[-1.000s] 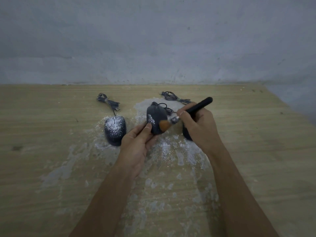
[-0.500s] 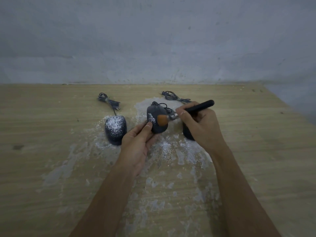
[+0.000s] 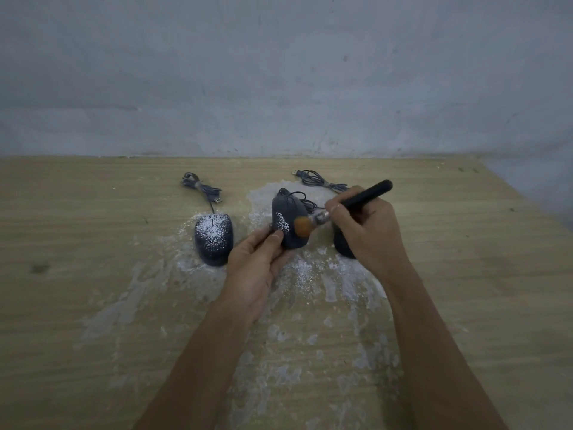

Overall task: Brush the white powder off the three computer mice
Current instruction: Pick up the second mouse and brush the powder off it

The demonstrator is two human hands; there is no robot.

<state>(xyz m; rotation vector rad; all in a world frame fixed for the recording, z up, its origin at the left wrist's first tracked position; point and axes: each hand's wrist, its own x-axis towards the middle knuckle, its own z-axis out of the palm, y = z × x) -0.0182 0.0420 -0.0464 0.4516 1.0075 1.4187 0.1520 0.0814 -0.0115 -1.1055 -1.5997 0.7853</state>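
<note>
Three dark computer mice lie on a wooden table (image 3: pixel 93 274). The left mouse (image 3: pixel 214 238) is speckled with white powder. My left hand (image 3: pixel 255 262) grips the middle mouse (image 3: pixel 286 217) at its near end and tilts it up; a powder patch remains on its left side. My right hand (image 3: pixel 364 231) holds a black-handled brush (image 3: pixel 350 204), whose orange bristles touch the middle mouse's right side. The right mouse (image 3: pixel 342 248) is mostly hidden behind my right hand.
White powder (image 3: pixel 310 274) is smeared over the table around and in front of the mice. Bundled cables (image 3: pixel 201 189) lie behind the mice, another cable (image 3: pixel 316 178) with a USB plug at the back right. A grey wall (image 3: pixel 279 72) rises behind the table.
The brush head has stroked back and forth across the middle mouse and now rests on its right side, slightly lower. My left hand keeps holding the mouse.
</note>
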